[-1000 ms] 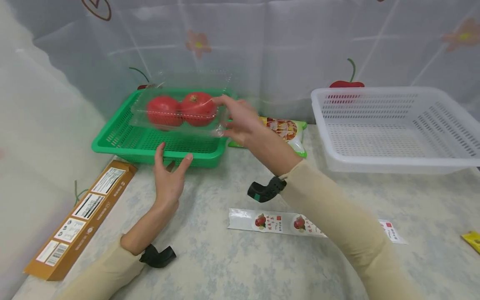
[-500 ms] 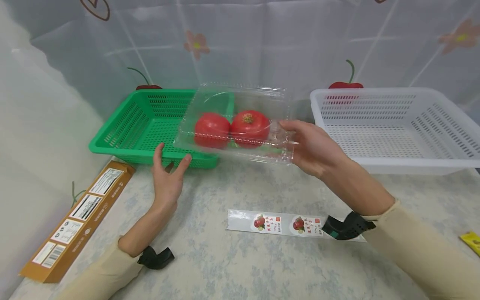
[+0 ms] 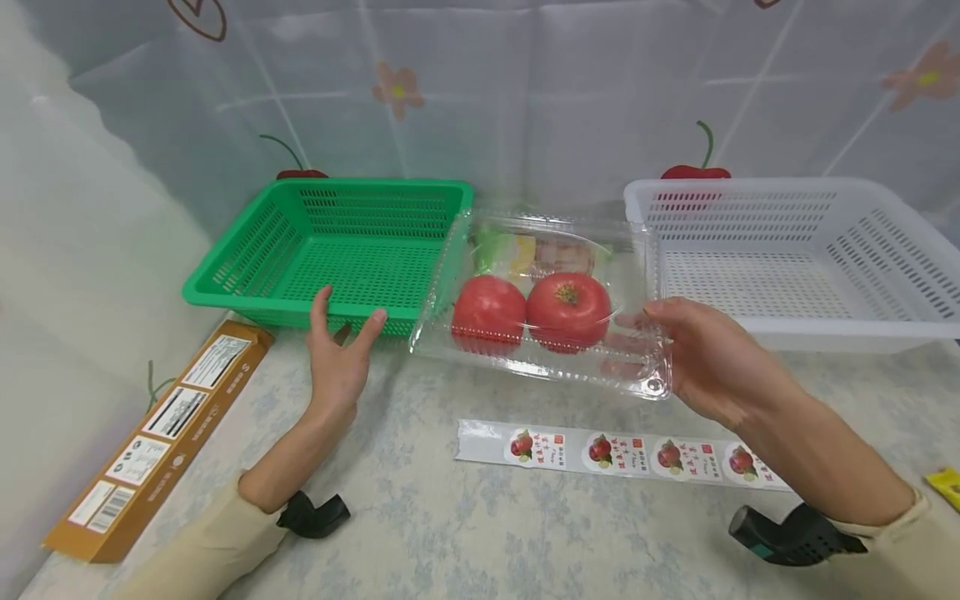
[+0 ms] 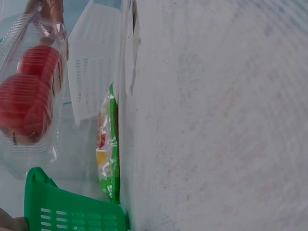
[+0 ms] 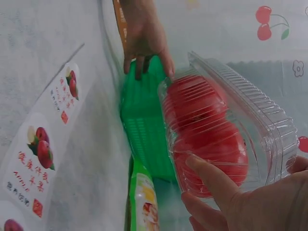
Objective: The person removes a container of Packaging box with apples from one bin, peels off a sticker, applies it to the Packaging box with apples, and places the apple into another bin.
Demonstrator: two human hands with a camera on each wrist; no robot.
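My right hand point(image 3: 716, 362) grips the right end of a clear plastic clamshell box point(image 3: 637, 385), thumb on top and fingers underneath. Two red apples point(image 3: 568, 310) show side by side inside. Held above the table, the box tilts slightly in the head view. My left hand point(image 3: 337, 367) is at the front rim of a green basket point(image 3: 225, 298), its thumb and a finger at the rim and the other fingers mostly hidden below. A strip of apple stickers point(image 3: 573, 450) lies on the table, partly behind the right forearm.
A white basket point(image 3: 810, 329) stands at the back right. Through the clear box shows a green-edged food packet point(image 4: 108, 149) between the baskets. A long brown carton point(image 3: 161, 446) lies at left; a yellow packet point(image 3: 947, 483) sits at the right edge. A printed curtain point(image 3: 525, 100) hangs behind.
My right hand has carried the box of apples out from over the green basket, rightward and toward me. My left hand has stayed at the basket rim.
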